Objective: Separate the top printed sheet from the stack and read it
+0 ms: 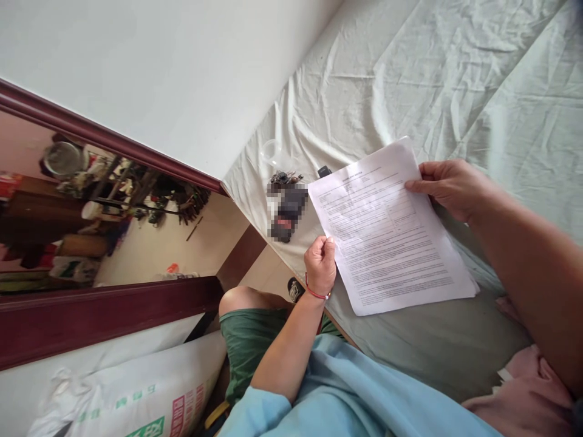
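Note:
A printed white sheet of paper (387, 227) lies tilted over the pale green bedsheet (455, 79). My left hand (320, 265), with a red string on its wrist, pinches the paper's left edge. At the upper right corner, my right hand (449, 185) grips the sheet with the thumb on top. Both forearms reach in from the bottom and the right.
A small dark pile of objects (286, 206), partly blurred, and a clear ring (272, 150) lie on the bed left of the paper. A doorway with a dark red frame (109, 142) opens at left onto a cluttered room. White printed sacks (136, 394) sit at bottom left.

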Demonstrator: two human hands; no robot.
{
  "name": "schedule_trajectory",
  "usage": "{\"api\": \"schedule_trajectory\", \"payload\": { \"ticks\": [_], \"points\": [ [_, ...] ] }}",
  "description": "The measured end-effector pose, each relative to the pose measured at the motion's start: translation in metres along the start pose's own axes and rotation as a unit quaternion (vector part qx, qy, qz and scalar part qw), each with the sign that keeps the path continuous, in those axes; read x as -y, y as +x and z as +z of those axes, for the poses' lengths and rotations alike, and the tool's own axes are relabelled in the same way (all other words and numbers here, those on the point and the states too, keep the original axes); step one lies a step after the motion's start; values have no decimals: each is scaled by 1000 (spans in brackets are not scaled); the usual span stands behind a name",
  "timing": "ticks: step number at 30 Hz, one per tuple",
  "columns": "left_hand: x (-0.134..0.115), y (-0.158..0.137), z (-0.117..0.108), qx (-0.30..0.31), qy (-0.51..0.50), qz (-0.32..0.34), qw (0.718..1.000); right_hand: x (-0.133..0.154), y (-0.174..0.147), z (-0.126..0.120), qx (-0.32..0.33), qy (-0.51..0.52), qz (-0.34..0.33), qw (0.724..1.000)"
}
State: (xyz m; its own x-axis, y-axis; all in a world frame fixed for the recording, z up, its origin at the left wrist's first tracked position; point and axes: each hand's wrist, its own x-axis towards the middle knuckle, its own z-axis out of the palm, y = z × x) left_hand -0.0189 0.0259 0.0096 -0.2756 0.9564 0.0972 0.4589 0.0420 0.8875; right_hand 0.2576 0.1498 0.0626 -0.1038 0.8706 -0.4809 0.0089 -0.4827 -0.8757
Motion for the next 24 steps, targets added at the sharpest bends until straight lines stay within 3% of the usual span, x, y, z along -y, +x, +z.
{"api": "schedule_trajectory", "payload": {
  "ticks": [10,17,24],
  "points": [
    [-1,1,1,-3,-9,-5,1000,-2,1,-1,9,-6,-6,1000],
    [0,0,0,0,1,-1,1000,-11,10,-8,1,-79,-10,997],
    [-3,0,0,2,14,12,1000,-12,11,-5,-8,-54,-7,998]
  ]
}}
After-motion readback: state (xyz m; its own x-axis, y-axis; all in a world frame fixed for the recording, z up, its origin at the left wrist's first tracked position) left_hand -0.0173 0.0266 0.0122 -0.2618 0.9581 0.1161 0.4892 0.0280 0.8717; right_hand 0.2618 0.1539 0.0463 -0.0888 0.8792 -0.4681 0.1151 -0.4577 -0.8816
